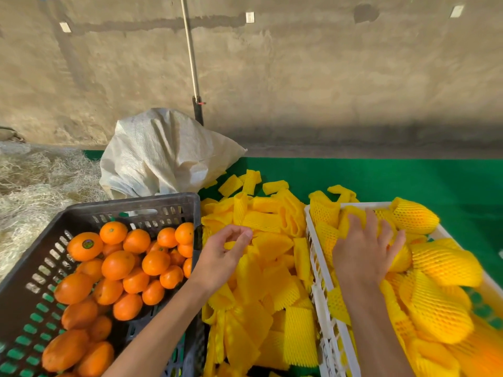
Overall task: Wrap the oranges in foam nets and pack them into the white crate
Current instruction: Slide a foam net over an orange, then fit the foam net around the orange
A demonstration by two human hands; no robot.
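Gripping wrapped orange (394,257) — right hand (364,254), left hand (220,254) loose

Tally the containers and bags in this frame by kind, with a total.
Dark crate holding bare oranges: 1
White crate holding netted oranges: 1
White woven sack: 1
Total: 3
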